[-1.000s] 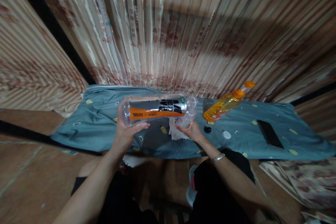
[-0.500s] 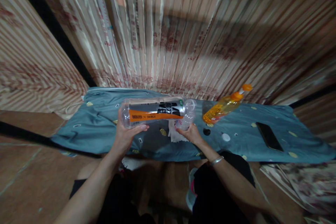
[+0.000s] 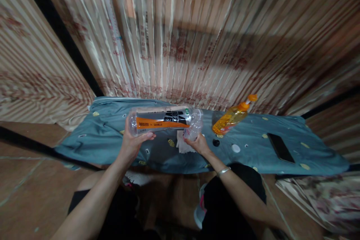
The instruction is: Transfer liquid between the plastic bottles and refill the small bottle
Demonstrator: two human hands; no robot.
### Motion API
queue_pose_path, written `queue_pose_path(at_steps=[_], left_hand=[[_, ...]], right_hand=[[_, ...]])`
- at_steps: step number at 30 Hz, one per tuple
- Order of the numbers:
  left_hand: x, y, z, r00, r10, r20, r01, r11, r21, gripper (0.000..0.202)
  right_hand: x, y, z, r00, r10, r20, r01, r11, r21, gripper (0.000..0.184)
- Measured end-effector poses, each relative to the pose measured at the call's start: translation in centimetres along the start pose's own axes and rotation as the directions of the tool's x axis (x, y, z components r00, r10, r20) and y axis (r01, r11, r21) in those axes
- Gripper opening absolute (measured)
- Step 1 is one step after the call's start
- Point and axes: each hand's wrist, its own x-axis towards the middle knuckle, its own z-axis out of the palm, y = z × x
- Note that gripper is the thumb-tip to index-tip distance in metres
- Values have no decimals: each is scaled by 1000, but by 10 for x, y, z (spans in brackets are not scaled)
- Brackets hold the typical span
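Note:
My left hand (image 3: 135, 139) is closed round the base end of a large clear plastic bottle (image 3: 161, 118) with an orange, silver and black label. That bottle lies sideways in the air, its mouth end pointing right. In my right hand (image 3: 198, 144) is a smaller clear plastic bottle (image 3: 194, 127), tilted, its upper part meeting the large bottle's neck end. Whether the two mouths touch cannot be made out. Beneath the small bottle, a whitish cloth or tissue (image 3: 183, 147) rests on the teal patterned cloth (image 3: 160, 157).
A bottle of yellow liquid with an orange pump top (image 3: 230, 119) stands to the right. Nearer me are a black cap (image 3: 216, 142) and a white cap (image 3: 236, 148). A dark phone (image 3: 280, 147) lies farther right. Striped curtains (image 3: 180, 45) hang behind, with black poles (image 3: 60, 32) beside them.
The view has shifted slightly, so the things on the cloth appear a little farther left. Both hands keep their hold on the two bottles, in nearly the same pose.

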Motion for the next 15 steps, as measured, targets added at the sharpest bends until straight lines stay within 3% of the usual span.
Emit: queue_pose_path(at_steps=[4,11,15], left_hand=[[0,4,2,1000,-26,-11,26,1000,10,117],[1,0,1,1000,-13,-27,12,1000,-28,105],[1,-2,-1,1000,-22,-17,22,1000,-21,110]], right_hand=[[1,-3,-1,1000,9,16,-9,1000,-11,47],[0,-7,-1,1000,16,5,-16,1000,-3,54],[-1,-7,0,1000,17,-7,-17,999,27,51]])
